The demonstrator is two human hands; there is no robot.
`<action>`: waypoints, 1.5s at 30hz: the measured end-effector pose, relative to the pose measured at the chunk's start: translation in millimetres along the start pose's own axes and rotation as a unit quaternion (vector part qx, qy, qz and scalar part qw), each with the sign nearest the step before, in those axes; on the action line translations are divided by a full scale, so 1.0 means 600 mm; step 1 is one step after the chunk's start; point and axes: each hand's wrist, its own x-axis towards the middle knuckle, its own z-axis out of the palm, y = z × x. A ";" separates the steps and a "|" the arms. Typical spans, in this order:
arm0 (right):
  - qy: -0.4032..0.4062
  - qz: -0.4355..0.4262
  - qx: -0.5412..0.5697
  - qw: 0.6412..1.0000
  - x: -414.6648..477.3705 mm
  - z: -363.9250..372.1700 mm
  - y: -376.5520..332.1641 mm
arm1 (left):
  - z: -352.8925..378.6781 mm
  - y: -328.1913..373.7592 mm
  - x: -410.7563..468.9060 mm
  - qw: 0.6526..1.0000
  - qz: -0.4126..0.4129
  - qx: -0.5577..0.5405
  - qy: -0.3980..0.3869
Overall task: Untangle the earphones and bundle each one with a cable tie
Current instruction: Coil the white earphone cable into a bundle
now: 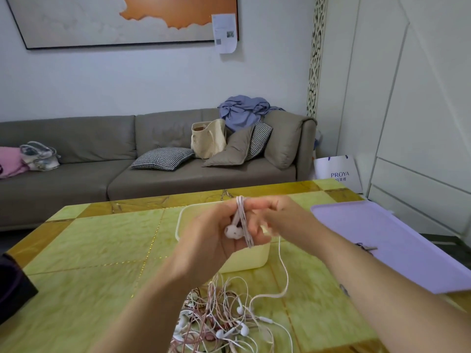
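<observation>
I see left hand (216, 233) gripping the coil (242, 220), right hand (277, 217) pinching its tail (284, 266); wind snug, slack at six o'clock.

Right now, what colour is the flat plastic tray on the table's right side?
Flat plastic tray: pale lilac, head view.

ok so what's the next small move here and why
Probably the right hand winds another loop of the loose tail onto the coil the left hand holds: that tail hangs unwound down to the tangled pile, so it isn't ready for a tie.
</observation>
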 end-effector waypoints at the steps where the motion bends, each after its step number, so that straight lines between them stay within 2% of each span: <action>1: -0.015 0.002 0.001 1.000 -0.005 0.009 0.006 | -0.001 0.005 0.000 1.000 0.011 -0.028 0.004; 6: -0.067 -0.006 -0.101 0.993 -0.030 0.036 0.012 | -0.024 0.025 0.009 0.990 0.056 -0.106 0.080; 12: -0.121 -0.049 -0.257 0.958 -0.051 0.055 -0.018 | -0.058 0.006 0.022 0.982 0.010 -0.052 0.180; 16: -0.104 -0.082 -0.310 0.941 -0.056 0.051 -0.043 | -0.070 -0.024 0.030 0.975 -0.001 0.088 0.202; 18: -0.086 -0.094 -0.325 0.937 -0.056 0.043 -0.052 | -0.062 -0.029 0.027 0.979 -0.022 0.066 0.190; 22: -0.036 -0.116 -0.306 0.944 -0.054 0.033 -0.063 | -0.058 -0.042 0.020 0.979 -0.030 0.137 0.146; 28: 0.052 -0.129 -0.258 0.956 -0.033 0.006 -0.060 | -0.033 -0.044 0.016 0.961 -0.003 0.237 0.141; 32: 0.074 -0.085 -0.210 0.971 -0.021 -0.012 -0.054 | -0.031 -0.044 0.009 0.979 -0.055 0.162 0.115; 36: 0.056 -0.065 -0.162 0.983 -0.015 -0.021 -0.055 | -0.030 -0.049 0.007 0.985 -0.096 0.126 0.073; 40: 0.035 -0.081 -0.139 0.986 -0.016 -0.019 -0.059 | -0.027 -0.049 0.006 0.989 -0.085 0.107 0.056; 45: 0.053 -0.087 -0.108 0.989 -0.014 -0.022 -0.055 | -0.025 -0.048 0.005 0.995 -0.042 0.068 0.054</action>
